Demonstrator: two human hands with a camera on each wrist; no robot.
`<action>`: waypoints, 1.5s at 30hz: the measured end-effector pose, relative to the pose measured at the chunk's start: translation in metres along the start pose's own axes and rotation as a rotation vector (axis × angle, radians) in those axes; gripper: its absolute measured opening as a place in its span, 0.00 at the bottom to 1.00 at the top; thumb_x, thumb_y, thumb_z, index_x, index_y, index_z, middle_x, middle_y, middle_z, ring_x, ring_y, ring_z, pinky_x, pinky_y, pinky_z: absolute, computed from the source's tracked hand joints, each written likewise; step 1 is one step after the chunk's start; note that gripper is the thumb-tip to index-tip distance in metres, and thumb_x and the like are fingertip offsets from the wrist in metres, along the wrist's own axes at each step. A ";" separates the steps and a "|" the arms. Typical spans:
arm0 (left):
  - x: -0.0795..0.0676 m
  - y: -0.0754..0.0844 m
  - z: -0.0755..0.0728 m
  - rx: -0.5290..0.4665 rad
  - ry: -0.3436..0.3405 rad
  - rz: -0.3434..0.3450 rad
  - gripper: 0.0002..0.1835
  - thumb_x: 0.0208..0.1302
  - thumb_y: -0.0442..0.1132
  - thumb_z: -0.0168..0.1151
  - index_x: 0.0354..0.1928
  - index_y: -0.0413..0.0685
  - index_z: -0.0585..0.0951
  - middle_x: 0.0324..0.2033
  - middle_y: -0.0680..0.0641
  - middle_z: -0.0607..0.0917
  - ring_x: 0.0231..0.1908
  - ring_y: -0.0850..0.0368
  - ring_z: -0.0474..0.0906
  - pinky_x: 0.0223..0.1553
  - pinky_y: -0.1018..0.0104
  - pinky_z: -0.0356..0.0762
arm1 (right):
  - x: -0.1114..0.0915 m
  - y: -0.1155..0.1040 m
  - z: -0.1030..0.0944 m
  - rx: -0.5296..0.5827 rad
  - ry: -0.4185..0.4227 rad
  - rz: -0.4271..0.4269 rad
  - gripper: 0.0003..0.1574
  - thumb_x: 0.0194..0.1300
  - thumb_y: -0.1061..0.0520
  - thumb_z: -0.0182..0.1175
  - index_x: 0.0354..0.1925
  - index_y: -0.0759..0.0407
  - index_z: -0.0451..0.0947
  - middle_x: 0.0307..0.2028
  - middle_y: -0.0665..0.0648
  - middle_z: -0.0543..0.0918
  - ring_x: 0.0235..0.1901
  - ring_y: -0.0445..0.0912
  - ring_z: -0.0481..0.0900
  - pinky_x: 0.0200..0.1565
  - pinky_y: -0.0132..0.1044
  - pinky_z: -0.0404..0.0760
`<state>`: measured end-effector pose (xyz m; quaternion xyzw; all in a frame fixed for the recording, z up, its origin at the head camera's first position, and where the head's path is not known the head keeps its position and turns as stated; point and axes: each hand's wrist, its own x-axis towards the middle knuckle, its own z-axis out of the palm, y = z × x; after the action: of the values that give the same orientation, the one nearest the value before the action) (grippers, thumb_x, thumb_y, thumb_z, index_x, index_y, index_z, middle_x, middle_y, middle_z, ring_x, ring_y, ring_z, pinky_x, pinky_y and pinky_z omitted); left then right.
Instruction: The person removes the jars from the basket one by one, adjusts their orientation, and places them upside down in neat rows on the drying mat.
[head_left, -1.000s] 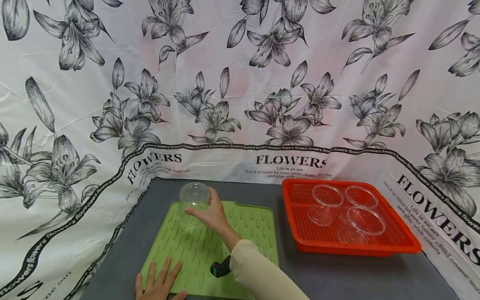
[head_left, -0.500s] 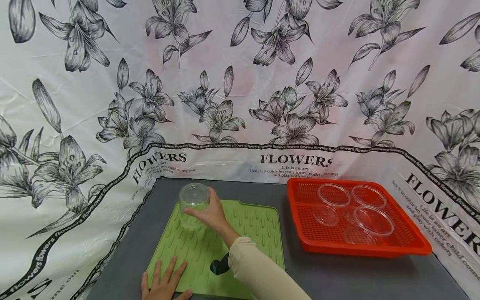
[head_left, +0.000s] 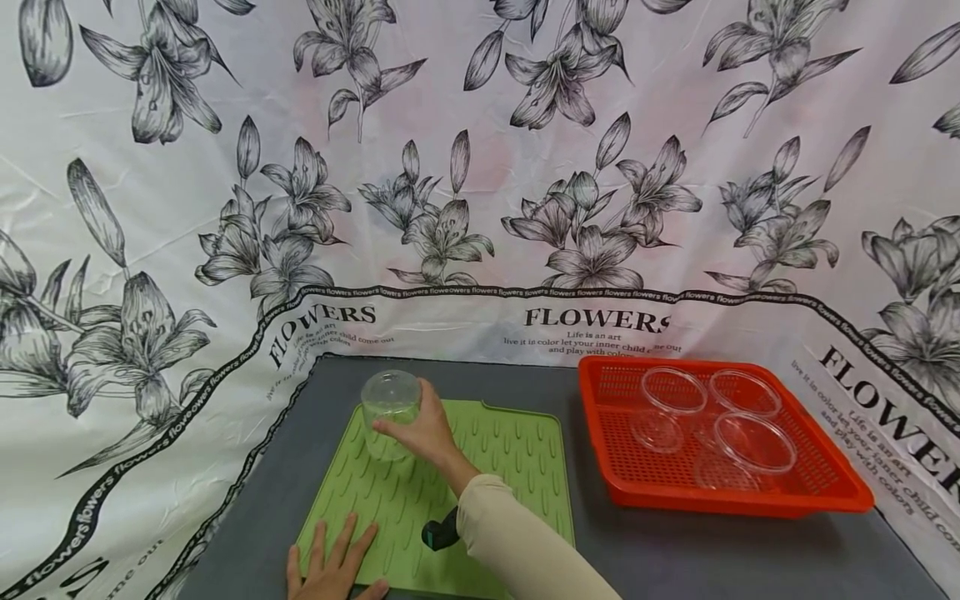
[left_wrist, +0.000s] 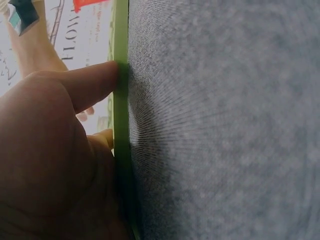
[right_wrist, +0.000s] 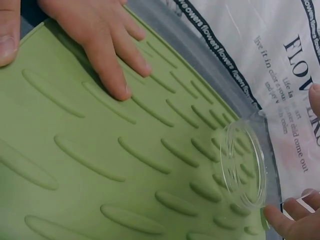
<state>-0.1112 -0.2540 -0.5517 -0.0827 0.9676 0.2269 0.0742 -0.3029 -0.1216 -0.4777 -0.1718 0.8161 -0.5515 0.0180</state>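
In the head view, my right hand point(head_left: 423, 425) grips a clear, see-through plastic jar point(head_left: 390, 392) from its right side, over the far left part of a green ridged mat point(head_left: 495, 454). The right wrist view shows the jar's ringed rim point(right_wrist: 245, 165) facing down, close over the mat. My left hand point(head_left: 333, 567) rests with spread fingers on the mat's near left corner, and the right wrist view also shows those fingers lying on the ridges. From the left wrist view, the left thumb point(left_wrist: 92, 82) lies at the mat's edge.
A red slotted basket point(head_left: 738, 500) stands right of the mat, holding three clear round containers point(head_left: 753, 442). The dark grey tabletop point(head_left: 622, 558) meets a flower-printed cloth point(head_left: 450, 325) at the back and sides. A black wrist device point(head_left: 442, 530) hangs under the right sleeve.
The head view has swung slightly left, so the scene sits farther right. The right hand keeps its grip, and the jar has shifted slightly left and come slightly lower. The left hand stays put.
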 end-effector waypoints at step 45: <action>-0.002 0.001 0.004 0.015 0.057 0.014 0.50 0.47 0.84 0.45 0.70 0.69 0.66 0.74 0.45 0.59 0.72 0.26 0.41 0.63 0.26 0.21 | -0.002 0.002 -0.003 -0.033 -0.059 0.025 0.66 0.50 0.38 0.72 0.75 0.54 0.46 0.70 0.61 0.63 0.68 0.58 0.65 0.61 0.58 0.72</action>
<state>-0.1093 -0.2513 -0.5545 -0.0820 0.9715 0.2175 0.0456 -0.3021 -0.1175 -0.4785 -0.1782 0.8263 -0.5323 0.0461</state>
